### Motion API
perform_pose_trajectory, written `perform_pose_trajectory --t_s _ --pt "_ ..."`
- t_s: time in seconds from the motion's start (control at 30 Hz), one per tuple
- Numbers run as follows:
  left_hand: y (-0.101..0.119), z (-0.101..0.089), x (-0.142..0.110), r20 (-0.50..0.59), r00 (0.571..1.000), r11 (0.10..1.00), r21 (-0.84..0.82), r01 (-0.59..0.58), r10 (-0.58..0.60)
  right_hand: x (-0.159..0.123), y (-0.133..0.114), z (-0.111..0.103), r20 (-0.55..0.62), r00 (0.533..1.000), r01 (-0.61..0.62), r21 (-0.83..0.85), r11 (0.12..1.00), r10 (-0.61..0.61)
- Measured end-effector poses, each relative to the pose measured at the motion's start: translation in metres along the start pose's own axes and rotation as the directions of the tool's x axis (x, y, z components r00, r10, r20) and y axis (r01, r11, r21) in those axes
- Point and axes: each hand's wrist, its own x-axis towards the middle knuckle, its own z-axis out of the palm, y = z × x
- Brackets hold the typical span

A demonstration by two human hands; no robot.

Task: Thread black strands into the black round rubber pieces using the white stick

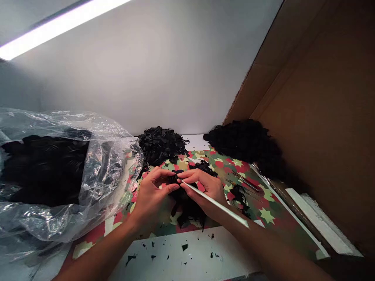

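On the far left, a big clear plastic bag (102,195) has lots of black pieces (43,168) in it. A long bright light (58,27) is up high. Next comes a heap of black scraps (162,144), at the back of a colorful sheet with star shapes (266,214). In the middle, the left hand (154,185) has its thumb and fingers nearly closed, pinching a small black piece (173,178) with ridges. The right hand (206,187) is just beside it. Its thumb and fingers are closed on a thin white stick (216,205), which slants down to the right. The stick's tip is by the small black piece; I cannot tell if they touch. More to the right are thin metal tools (247,181) and a big black pile (243,140). A brown cardboard wall (322,117) stands on the far right.
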Motion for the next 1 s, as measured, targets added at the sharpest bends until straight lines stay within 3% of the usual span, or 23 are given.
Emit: perform_pose_trajectory --t_s 0.17,0.3,0.7,1.0 --pt "-0.004 0.001 0.000 -0.003 1.000 1.000 0.012 -0.027 0.027 0.005 0.001 -0.007 0.114 0.993 0.054 -0.112 0.992 -0.041" --pt "-0.005 0.003 -0.003 -0.032 0.999 0.999 -0.044 -0.006 0.004 0.006 0.004 -0.009 0.111 0.992 0.063 -0.100 0.993 -0.052" --pt "-0.007 0.004 -0.004 -0.072 0.997 0.999 0.045 -0.027 0.031 0.007 0.004 -0.011 0.131 0.979 0.181 -0.180 0.967 -0.159" --pt "-0.004 0.004 -0.006 -0.093 0.996 0.999 0.034 -0.011 0.014 0.005 0.012 -0.002 0.184 0.876 0.482 -0.385 0.787 -0.447"
